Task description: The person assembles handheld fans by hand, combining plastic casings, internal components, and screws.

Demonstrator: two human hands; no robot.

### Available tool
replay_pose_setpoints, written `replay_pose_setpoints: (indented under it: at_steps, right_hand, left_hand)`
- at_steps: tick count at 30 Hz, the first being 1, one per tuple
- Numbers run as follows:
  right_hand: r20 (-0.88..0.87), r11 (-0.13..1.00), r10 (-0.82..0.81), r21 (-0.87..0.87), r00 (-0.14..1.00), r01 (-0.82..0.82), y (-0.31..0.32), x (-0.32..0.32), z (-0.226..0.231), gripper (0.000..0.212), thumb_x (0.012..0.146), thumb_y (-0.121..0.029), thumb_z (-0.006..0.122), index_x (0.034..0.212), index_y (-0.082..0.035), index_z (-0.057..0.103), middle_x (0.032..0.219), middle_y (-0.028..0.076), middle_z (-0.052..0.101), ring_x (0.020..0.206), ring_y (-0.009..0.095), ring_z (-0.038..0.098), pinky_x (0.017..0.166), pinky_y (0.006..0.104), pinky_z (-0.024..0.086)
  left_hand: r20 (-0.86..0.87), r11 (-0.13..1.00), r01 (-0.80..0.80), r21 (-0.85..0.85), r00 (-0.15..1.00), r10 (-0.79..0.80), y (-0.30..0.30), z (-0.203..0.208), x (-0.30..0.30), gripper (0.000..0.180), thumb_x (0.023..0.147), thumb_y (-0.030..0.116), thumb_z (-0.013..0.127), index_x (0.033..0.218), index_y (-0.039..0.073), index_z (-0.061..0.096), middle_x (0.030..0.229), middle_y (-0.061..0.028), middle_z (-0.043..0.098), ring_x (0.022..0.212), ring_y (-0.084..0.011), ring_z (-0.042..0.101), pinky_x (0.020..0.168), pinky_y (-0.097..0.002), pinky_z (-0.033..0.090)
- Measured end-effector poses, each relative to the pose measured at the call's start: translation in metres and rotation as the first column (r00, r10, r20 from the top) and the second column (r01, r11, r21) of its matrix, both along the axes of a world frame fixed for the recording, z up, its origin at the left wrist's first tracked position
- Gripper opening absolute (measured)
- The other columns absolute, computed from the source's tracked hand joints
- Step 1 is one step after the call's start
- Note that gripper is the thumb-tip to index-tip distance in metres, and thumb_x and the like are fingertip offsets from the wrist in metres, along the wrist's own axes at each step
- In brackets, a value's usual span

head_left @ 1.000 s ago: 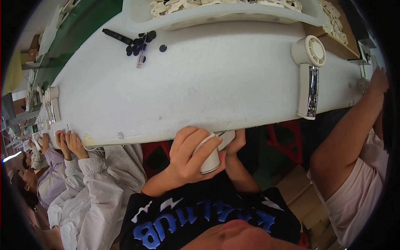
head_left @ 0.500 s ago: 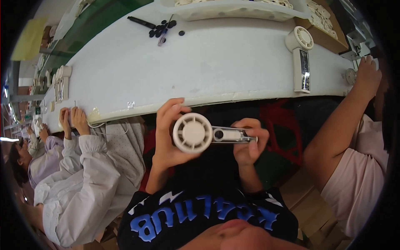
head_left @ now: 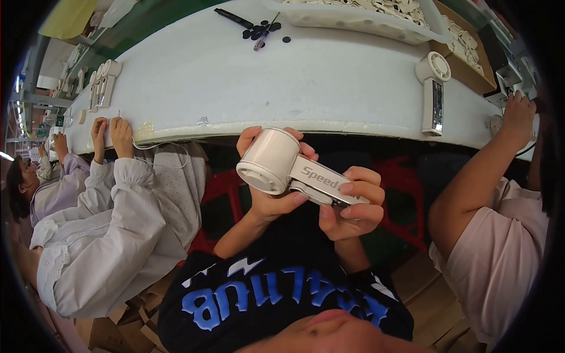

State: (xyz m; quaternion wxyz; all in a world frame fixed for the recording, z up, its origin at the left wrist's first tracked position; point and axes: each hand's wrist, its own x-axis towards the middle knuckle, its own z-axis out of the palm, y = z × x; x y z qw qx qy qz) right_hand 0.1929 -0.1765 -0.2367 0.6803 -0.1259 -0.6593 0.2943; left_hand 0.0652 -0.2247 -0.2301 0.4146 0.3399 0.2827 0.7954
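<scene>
Between both hands, just off the near edge of the table, I hold a cream-white handheld fan [head_left: 269,157]. Its round drum-shaped head lies to the left, with the vented end tipped down toward me. The handle runs to the right and shows grey lettering and a shiny edge. My left hand [head_left: 268,204] wraps the fan head from below and behind, fingertips showing over the top and the thumb near the joint with the handle. The far end of the handle sits in my right hand [head_left: 359,206], its fingers over the top and thumb below.
On the white table [head_left: 235,88] stand another fan [head_left: 433,94], a screwdriver [head_left: 261,41] among black discs [head_left: 286,39], and a black pen [head_left: 233,18]. A plastic bin [head_left: 365,28] and a cardboard box [head_left: 471,62] hold pale parts. Co-workers sit on both sides.
The fan has been turned in my hands: its round vented face was toward me, and now the drum's side and the lettered handle show. My left fingers have shifted around the head.
</scene>
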Motion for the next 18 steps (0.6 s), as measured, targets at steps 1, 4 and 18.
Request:
replay_pose_setpoints:
  at_steps: [1, 4, 18]
  right_hand:
    - [-0.026, 1.0, -0.004, -0.027, 1.0, 0.003, -0.003, -0.004, 0.002, 0.045, 0.069, -0.01, 0.079, 0.099, -0.011, 0.046, 0.099, 0.012, 0.059, 0.081, 0.028, 0.055, 0.069, 0.0353, 0.049]
    - [-0.058, 0.999, -0.018, -0.051, 0.998, 0.015, -0.008, -0.009, 0.005, 0.047, 0.07, -0.009, 0.08, 0.099, -0.01, 0.044, 0.097, 0.01, 0.059, 0.082, 0.027, 0.055, 0.069, 0.0345, 0.049]
    - [-0.144, 0.992, 0.05, -0.105, 0.988, -0.066, -0.009, -0.081, 0.01, 0.039, 0.077, -0.006, 0.076, 0.099, -0.008, 0.044, 0.099, 0.012, 0.057, 0.084, 0.024, 0.054, 0.078, 0.035, 0.048]
  left_hand:
    - [0.032, 0.998, -0.013, 0.059, 0.999, 0.011, 0.001, 0.0, 0.0, 0.107, 0.068, 0.004, 0.082, 0.146, 0.018, 0.01, 0.128, -0.0203, 0.045, 0.108, -0.0314, 0.06, 0.089, -0.0445, 0.056]
    - [0.073, 0.995, -0.014, 0.097, 0.997, 0.007, 0.003, 0.002, 0.008, 0.106, 0.068, 0.005, 0.082, 0.145, 0.019, 0.011, 0.128, -0.0199, 0.044, 0.107, -0.0314, 0.06, 0.088, -0.0449, 0.056]
    - [0.111, 0.931, -0.36, 0.059, 0.929, 0.352, 0.005, 0.026, -0.025, 0.103, 0.074, 0.015, 0.075, 0.155, 0.018, 0.012, 0.127, -0.0154, 0.047, 0.1, -0.0261, 0.058, 0.086, -0.0399, 0.053]
